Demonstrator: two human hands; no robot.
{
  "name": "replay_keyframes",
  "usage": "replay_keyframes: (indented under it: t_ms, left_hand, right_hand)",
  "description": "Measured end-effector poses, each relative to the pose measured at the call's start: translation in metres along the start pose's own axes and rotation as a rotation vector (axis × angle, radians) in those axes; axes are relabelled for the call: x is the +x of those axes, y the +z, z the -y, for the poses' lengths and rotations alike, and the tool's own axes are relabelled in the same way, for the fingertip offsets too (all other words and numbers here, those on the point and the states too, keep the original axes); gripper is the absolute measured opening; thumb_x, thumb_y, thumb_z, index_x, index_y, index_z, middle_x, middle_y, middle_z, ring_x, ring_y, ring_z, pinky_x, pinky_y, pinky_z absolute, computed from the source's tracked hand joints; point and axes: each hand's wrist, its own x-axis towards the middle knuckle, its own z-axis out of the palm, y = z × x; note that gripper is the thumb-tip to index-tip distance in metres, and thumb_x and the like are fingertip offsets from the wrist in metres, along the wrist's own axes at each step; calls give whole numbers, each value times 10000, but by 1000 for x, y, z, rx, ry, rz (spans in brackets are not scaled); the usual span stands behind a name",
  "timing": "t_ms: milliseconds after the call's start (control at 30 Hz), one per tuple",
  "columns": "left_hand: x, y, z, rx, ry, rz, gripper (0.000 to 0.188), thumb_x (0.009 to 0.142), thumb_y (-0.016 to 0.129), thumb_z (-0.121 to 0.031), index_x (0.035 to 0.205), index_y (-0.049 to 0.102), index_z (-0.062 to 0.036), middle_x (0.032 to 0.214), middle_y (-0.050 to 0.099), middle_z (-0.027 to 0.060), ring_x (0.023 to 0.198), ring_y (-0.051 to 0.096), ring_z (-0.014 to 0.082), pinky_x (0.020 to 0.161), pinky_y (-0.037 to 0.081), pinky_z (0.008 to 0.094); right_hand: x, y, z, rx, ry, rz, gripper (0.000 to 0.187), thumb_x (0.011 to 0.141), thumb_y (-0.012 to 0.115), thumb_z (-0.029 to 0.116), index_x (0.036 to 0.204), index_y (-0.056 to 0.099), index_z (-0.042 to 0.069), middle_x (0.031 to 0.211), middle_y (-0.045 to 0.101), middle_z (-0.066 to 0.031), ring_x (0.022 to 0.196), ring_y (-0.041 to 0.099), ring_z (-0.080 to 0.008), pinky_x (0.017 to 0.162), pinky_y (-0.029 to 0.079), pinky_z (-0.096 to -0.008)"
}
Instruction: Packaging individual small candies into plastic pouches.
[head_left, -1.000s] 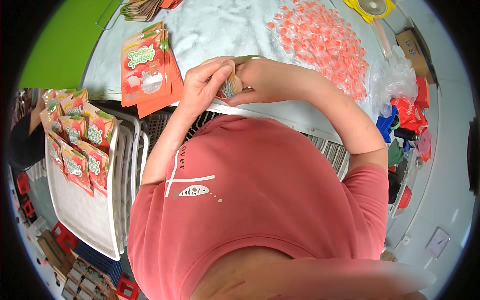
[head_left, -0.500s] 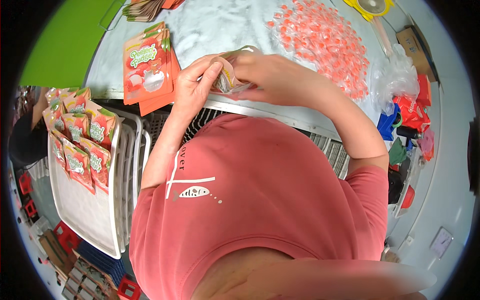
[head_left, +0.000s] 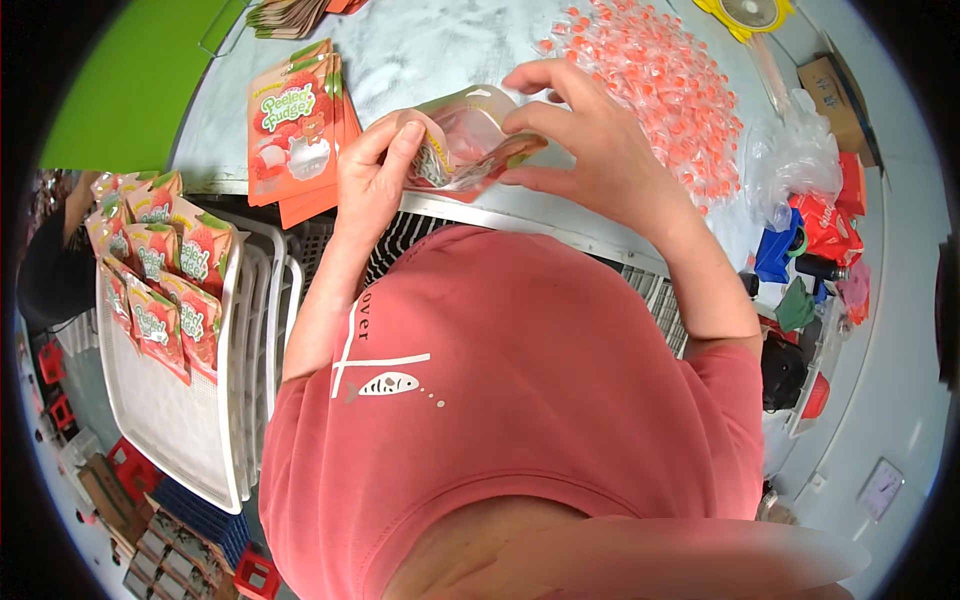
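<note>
A candy pouch (head_left: 440, 105) stands at the table's near edge with its mouth gaping upward, showing a silvery inside. My left hand (head_left: 372, 172) pinches its left side between thumb and fingers. On the pouch's other side is my right hand (head_left: 598, 150), fingers apart and curved, with nothing in it that I can see. Its fingertips are close to the right rim; whether they touch it I cannot tell. To the left lies a stack of flat red pouches (head_left: 294, 130). Right of my right hand spreads a heap of wrapped red-and-white candies (head_left: 655, 95).
Several plump pouches (head_left: 160, 262) sit on a stack of white trays (head_left: 165, 425) at my left. More flat pouches (head_left: 285, 18) lie at the far edge. Clear plastic bags (head_left: 797, 160) and a yellow-rimmed scale (head_left: 748, 14) are to the right. Another person's arm (head_left: 78, 215) shows far left.
My right hand has drawn back to the right from the pouch's mouth, and its fingers have spread. More of the pouch's inside shows. My left hand keeps its grip on the pouch.
</note>
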Motion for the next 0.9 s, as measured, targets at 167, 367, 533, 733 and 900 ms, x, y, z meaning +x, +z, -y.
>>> replay_keyframes:
  t_ms: [167,367,533,733,900]
  left_hand:
    - [3,3,2,26,86,54,251,1026,583,-181,976,704,33,908,674,23,829,584,82,743,464,235]
    - [2,8,19,-154,-47,-149,270,1029,593,-227,1073,728,3,881,661,-31,758,539,38,678,440,201]
    - [3,14,12,-240,-168,-60,180,966,681,-151,1052,730,-1,896,705,1,797,607,53,704,495,222]
    - [6,14,15,-292,-204,-78,107,908,737,-76,976,721,6,901,731,45,792,660,79,699,541,232]
    - [6,23,3,-319,-217,-145,127,914,732,-93,980,728,15,869,717,26,781,641,68,686,524,232]
  right_hand:
    - [-21,29,-29,187,188,138,227,801,791,105,977,659,48,1001,641,-69,893,662,-249,712,551,-312]
    - [-31,36,-36,386,263,78,275,855,761,93,1088,624,44,913,647,-50,826,633,-140,695,520,-267]
    - [-23,27,-34,520,367,22,387,877,734,70,1233,582,71,888,656,-35,825,632,-102,721,517,-256]
    - [-27,34,-37,606,364,37,364,874,740,74,1221,631,61,955,692,-28,834,639,-100,721,525,-268]
    - [-20,24,-44,586,502,275,243,863,760,144,1078,704,46,922,699,-28,799,654,-133,680,513,-286]
